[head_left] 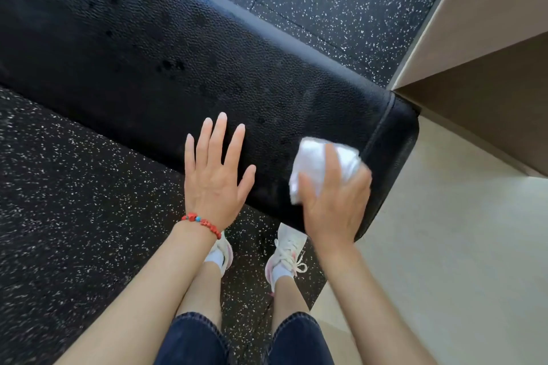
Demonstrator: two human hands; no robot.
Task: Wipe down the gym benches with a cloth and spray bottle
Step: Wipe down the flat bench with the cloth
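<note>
- Gripped in your right hand point(333, 201): one white cloth point(321, 164), crumpled, fingers curled over it, pressed on the black bench pad point(178, 68) near its end; the hand and cloth were blurred.
- Your left hand point(215, 173): fingers straight and spread, palm down, flat on the pad's near edge, holding nothing; a red beaded bracelet point(201, 222) sat on that wrist.
- Bench pad: black, pebbled, running from upper left to lower right; its rounded end cap point(391, 157) lay just right of the cloth, with a seam across it.
- Dark damp-looking spots showed on the pad's upper surface, well left of both hands.
- Near edge: your white shoes point(284, 252) stood just below it on the black speckled floor point(59, 187), with open floor to your left.
- Far edge: more speckled floor ran beyond the pad, marked by tile joints.
- End of pad: pale smooth flooring point(444, 246) began there and stretched to your right.
- Beige wall corner point(474, 53): it stood close to the pad's far end corner; you could not tell whether they touched.
- Spray bottle: not in view.
</note>
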